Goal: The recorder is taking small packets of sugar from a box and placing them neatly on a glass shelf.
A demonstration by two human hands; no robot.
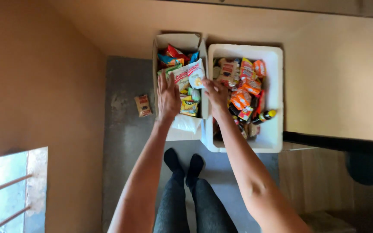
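Observation:
A white snack packet with red print (189, 74) is held over the cardboard box (179, 41) on the left. My left hand (167, 98) lies flat against its left side, fingers spread. My right hand (214, 93) grips the packet's right edge, above the gap between the two boxes. The cardboard box is full of colourful snack bags. Beside it on the right, a white foam box (274, 92) holds several orange and red packets and a dark bottle with a yellow cap (264, 115).
A small brown packet (143, 105) lies on the grey floor left of the cardboard box. My legs and dark socks (183, 163) are below the boxes. Tan walls close in on the left and right; a railing (5, 198) shows at bottom left.

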